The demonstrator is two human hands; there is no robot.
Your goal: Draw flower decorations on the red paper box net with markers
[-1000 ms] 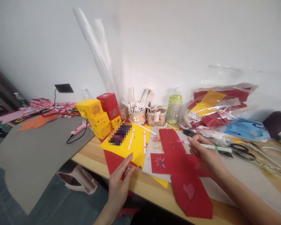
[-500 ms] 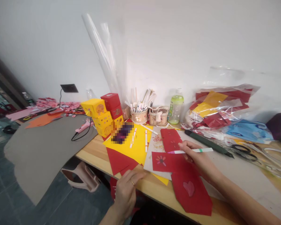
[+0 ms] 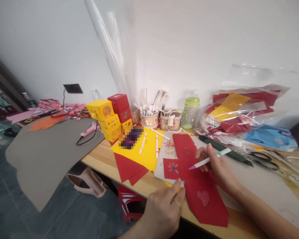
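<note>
No text can be read: the lettering on the green bottle is blurred.

A craft workspace; the table holds markers, scissors and cut card. Decorated boxes stand stacked there.

The right hand holds a purple-tipped marker above a red cutout on the worktop; the left hand is at the cutout's edge.
</note>
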